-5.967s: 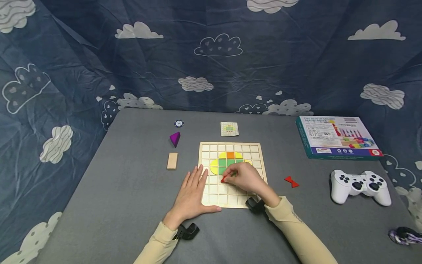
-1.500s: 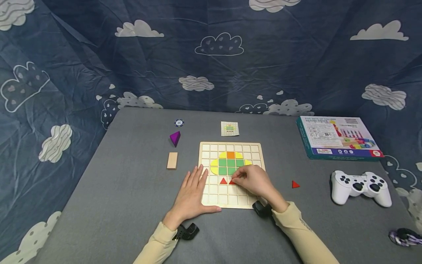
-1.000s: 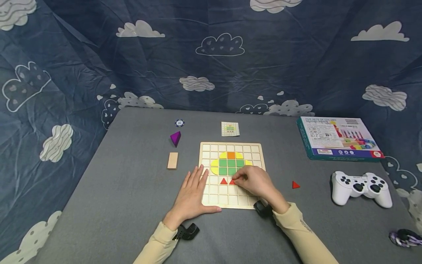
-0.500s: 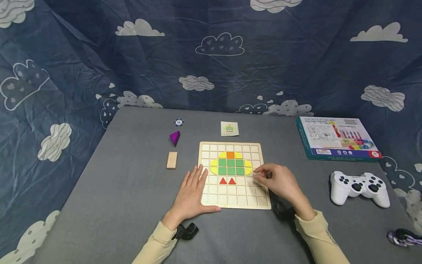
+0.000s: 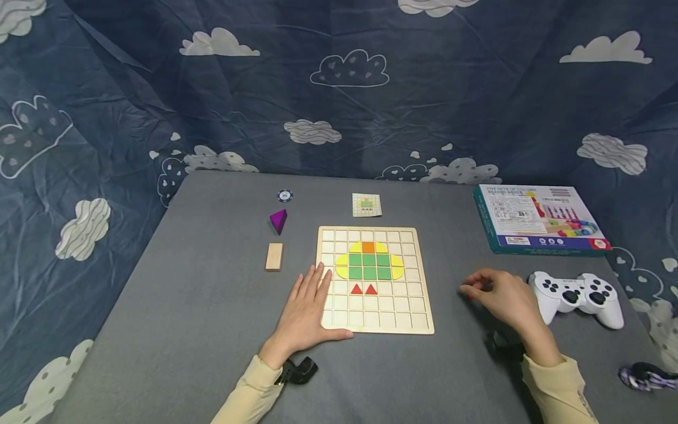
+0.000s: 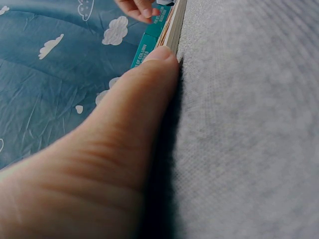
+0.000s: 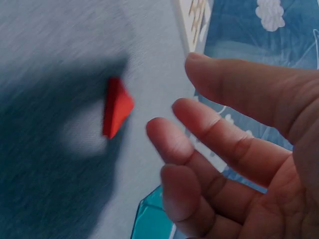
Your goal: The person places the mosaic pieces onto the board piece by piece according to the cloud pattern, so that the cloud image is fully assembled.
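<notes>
My left hand [image 5: 302, 318] rests with straight fingers on the left edge of the wooden grid board [image 5: 402, 321], its thumb along the near edge. On the board sits a pattern of green squares [image 5: 369, 272], yellow rounded pieces [image 5: 396, 267] and one orange square [image 5: 368, 248]. Two red triangles [image 5: 356, 289] lie side by side below it. Right of the board hovers my right hand [image 5: 503, 296], nothing between its fingers. Thumb and fingertips stand apart above a loose red triangle [image 7: 117, 108] on the table, which the hand mostly hides in the head view.
A pattern card [image 5: 366, 205] lies behind the board. To its left are a poker chip [image 5: 285, 195], a purple pyramid [image 5: 278, 221] and a wooden block [image 5: 273, 257]. On the right are a box [image 5: 540, 218], a white game controller [image 5: 577, 296] and a purple-black bundle [image 5: 646, 377].
Two red triangles were set in a row on the board. My right hand let go of the second and moved right, to the loose triangle. The left hand stayed put.
</notes>
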`<state>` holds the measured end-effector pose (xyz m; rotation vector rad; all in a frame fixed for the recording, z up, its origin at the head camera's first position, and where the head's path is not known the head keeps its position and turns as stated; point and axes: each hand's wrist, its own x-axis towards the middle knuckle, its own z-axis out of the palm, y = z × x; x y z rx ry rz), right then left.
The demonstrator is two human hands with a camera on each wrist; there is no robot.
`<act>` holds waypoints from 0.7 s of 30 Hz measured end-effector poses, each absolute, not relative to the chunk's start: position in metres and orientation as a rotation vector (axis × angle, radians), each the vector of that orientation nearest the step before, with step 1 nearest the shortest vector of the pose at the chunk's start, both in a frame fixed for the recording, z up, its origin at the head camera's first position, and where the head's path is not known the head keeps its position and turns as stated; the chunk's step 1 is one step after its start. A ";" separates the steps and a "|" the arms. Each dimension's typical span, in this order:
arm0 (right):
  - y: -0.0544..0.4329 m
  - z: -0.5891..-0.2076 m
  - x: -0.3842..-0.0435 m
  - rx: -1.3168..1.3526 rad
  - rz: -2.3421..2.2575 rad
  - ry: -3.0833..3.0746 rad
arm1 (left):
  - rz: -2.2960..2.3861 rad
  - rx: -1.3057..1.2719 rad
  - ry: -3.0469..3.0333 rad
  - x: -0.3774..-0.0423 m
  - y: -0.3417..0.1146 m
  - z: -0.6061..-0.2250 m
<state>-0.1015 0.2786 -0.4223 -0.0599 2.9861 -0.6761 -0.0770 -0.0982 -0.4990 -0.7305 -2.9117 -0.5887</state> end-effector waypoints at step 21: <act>0.287 -0.440 -0.099 -0.027 -0.649 2.932 | -0.567 -0.715 -2.949 -0.077 -0.098 -0.498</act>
